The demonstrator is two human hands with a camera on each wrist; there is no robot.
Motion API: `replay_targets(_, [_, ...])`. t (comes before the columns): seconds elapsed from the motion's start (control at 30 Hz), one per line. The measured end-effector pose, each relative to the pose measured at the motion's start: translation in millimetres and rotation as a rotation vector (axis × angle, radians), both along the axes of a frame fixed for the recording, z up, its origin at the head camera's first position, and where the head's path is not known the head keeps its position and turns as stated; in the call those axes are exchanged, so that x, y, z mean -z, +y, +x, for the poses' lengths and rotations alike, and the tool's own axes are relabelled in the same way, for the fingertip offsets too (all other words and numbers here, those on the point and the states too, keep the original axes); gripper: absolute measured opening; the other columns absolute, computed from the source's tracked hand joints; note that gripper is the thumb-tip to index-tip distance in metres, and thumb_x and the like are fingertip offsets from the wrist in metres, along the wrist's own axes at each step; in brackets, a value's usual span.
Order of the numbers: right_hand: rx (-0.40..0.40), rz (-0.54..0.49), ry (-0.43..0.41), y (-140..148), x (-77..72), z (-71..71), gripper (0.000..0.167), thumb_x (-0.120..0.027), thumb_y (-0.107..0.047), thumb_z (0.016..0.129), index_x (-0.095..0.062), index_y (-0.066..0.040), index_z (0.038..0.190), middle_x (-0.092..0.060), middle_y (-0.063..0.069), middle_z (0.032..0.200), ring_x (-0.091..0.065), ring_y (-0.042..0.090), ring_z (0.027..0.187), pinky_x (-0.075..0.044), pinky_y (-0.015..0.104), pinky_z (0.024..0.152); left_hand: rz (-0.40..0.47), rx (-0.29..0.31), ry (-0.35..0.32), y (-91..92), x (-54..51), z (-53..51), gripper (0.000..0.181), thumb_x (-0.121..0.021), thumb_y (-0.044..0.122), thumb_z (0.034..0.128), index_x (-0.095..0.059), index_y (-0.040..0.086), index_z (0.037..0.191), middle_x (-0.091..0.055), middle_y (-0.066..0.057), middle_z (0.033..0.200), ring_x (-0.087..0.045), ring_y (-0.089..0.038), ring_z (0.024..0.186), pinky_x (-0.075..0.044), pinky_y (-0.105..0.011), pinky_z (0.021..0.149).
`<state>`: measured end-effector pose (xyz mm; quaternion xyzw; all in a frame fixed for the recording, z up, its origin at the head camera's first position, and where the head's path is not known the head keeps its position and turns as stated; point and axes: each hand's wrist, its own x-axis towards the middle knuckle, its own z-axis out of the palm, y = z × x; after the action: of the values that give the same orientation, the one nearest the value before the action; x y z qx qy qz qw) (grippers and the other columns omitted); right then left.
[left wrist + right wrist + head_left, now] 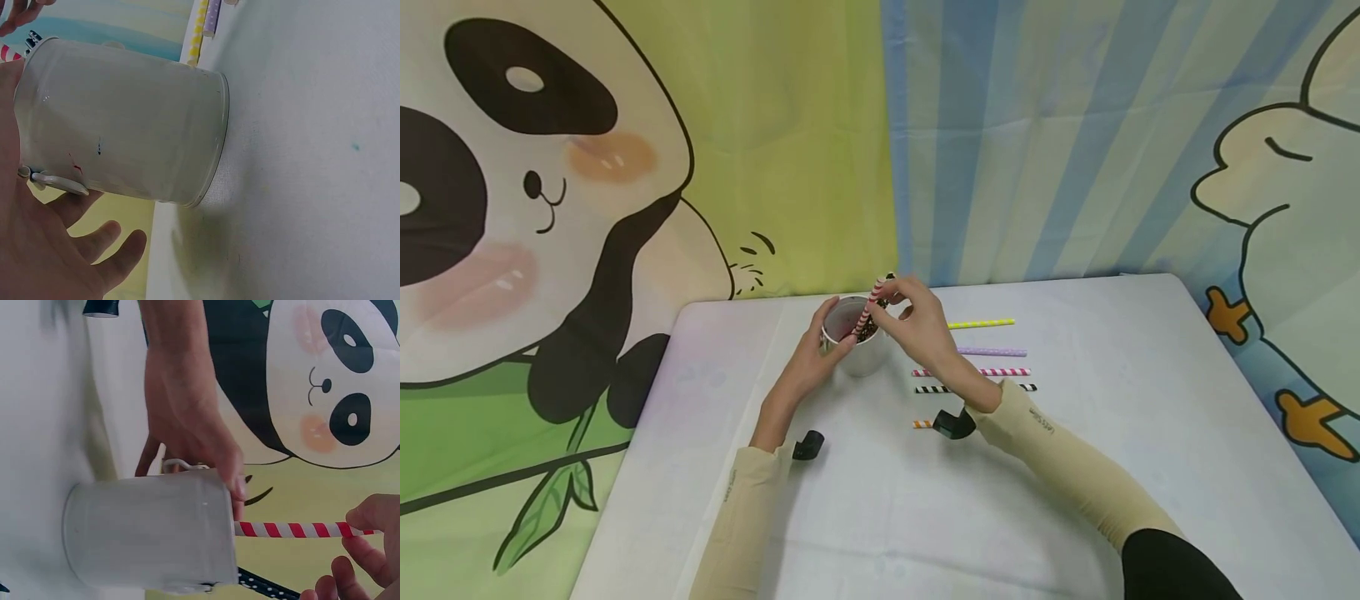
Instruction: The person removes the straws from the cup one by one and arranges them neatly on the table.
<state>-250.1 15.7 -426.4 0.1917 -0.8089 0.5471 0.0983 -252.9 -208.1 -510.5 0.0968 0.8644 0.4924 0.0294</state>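
Observation:
A white bucket with small side handles stands upright on the table. My left hand holds it at the rim on the left, the thumb on the edge and other fingers spread near a handle. Above the bucket, my right hand pinches the upper part of a red-and-white striped paper straw. That straw's lower end is inside the bucket, hidden by the wall in the right wrist view. A black straw with white dots also leans out of the bucket.
Right of the bucket lie several paper straws: yellow, purple, pink striped, black striped and orange striped, partly under my right forearm. A printed curtain hangs behind the white table.

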Motion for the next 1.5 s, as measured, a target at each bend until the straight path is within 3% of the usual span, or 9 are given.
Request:
replay_targets(0.17, [0.017,-0.036,0.015,6,-9.6,-0.2,0.017,-0.072,-0.027,0.093,-0.071,-0.016,0.106,-0.063,0.004,0.114,-0.059,0.029,0.109,-0.051,0.049,0.083,-0.014,-0.008,-0.009,0.8,-1.3,-0.4,0.081,-0.062,0.055,0.0945,-0.017,0.038,0.159,-0.035,-0.007,0.16,-0.034,-0.033,0.148,-0.026,-0.064,0.117])
replay_targets(0.4, [0.028,-0.099,0.044,14,-23.1,0.7,0.017,-0.073,-0.025,0.092,-0.071,-0.015,0.106,-0.062,0.003,0.113,-0.059,0.028,0.107,-0.05,0.042,0.082,-0.018,-0.011,-0.009,1.2,-0.2,-1.5,0.08,-0.062,0.052,0.0948,-0.018,0.037,0.159,-0.035,-0.006,0.16,-0.034,-0.032,0.148,-0.026,-0.064,0.117])
replay_targets(0.67, [0.014,-0.151,0.061,23,-37.9,6.4,0.019,-0.074,-0.023,0.092,-0.071,-0.012,0.108,-0.062,0.006,0.115,-0.058,0.021,0.105,-0.051,0.047,0.086,-0.021,-0.014,-0.016,1.1,0.7,-1.8,0.079,-0.062,0.055,0.0943,-0.017,0.043,0.158,-0.034,-0.006,0.161,-0.033,-0.033,0.148,-0.026,-0.064,0.117])
replay_targets(1.0, [0.014,-0.175,0.126,36,-48.2,13.1,0.018,-0.074,-0.019,0.091,-0.071,-0.011,0.107,-0.062,0.004,0.111,-0.058,0.014,0.1,-0.052,0.038,0.082,-0.018,-0.007,0.003,0.1,1.4,-2.4,0.081,-0.062,0.053,0.0946,-0.018,0.034,0.16,-0.034,-0.008,0.161,-0.032,-0.034,0.149,-0.026,-0.064,0.117])
replay_targets(1.27, [0.012,-0.125,0.115,44,-47.1,14.4,0.016,-0.073,-0.019,0.092,-0.071,-0.012,0.107,-0.062,0.003,0.11,-0.059,0.018,0.101,-0.05,0.037,0.081,-0.014,0.001,0.007,-0.6,0.8,-1.9,0.079,-0.062,0.052,0.0951,-0.018,0.039,0.159,-0.033,-0.008,0.161,-0.032,-0.033,0.149,-0.026,-0.063,0.117])
replay_targets(1.5, [0.0,-0.031,0.101,51,-43.4,18.1,0.015,-0.072,-0.02,0.092,-0.071,-0.015,0.107,-0.062,0.007,0.109,-0.056,0.014,0.099,-0.049,0.04,0.082,-0.009,0.0,0.011,0.2,0.0,-2.0,0.08,-0.062,0.049,0.0956,-0.019,0.031,0.16,-0.034,-0.008,0.161,-0.032,-0.033,0.149,-0.026,-0.063,0.117])
